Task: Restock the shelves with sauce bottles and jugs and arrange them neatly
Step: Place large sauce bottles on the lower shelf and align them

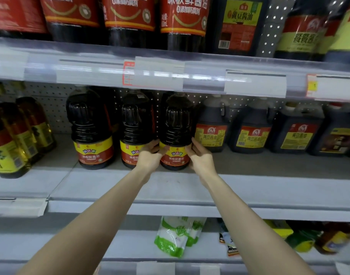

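Observation:
A dark soy sauce bottle with a red and yellow label stands upright on the middle shelf. My left hand grips its left side at the label, and my right hand grips its right side. Two matching bottles stand to its left, the nearer one close beside my left hand and the farther one a little apart. More of these bottles stand behind them in shadow.
Dark jugs with yellow labels stand right of the held bottle. Yellow oil bottles fill the left end. The upper shelf holds large red-labelled bottles. White and green pouches sit on the shelf below.

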